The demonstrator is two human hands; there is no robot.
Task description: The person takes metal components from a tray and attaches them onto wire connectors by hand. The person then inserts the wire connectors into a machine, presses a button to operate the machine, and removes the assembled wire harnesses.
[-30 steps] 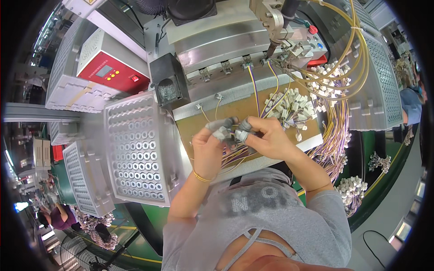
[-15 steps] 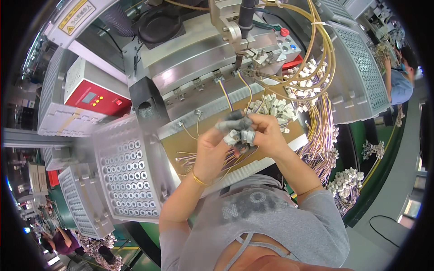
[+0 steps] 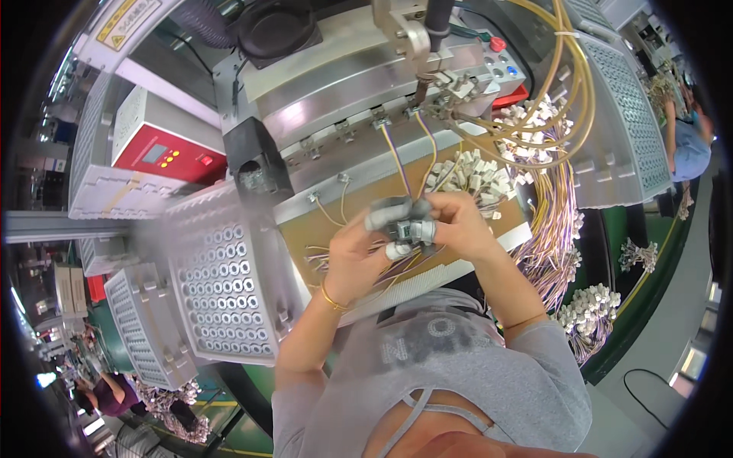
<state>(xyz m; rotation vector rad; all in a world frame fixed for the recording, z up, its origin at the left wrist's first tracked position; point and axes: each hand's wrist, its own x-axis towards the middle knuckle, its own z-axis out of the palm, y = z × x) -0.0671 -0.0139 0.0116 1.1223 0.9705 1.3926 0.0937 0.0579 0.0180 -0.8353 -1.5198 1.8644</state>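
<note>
My left hand and my right hand meet over the brown work board, with grey and white coverings on several fingertips. Both have their fingers bent and pressed together around a small part between them; the coverings mostly hide it, so I cannot make out its kind. Just beyond the fingers, purple and yellow wires run down from clips on the metal machine edge, and a yellow wire hangs beside them. Loose wires lie by my left hand. White connectors are heaped beyond my right hand.
A large bundle of wires with white connectors drapes at the right. At the left stands a grey tray with rows of round parts, below a red and white control box. Looped yellowish tubes hang over the right side.
The view has shifted slightly, so the machine sits further right and lower. My hands stay together; the left fingers have shifted, with the thumb lower, around the small part.
</note>
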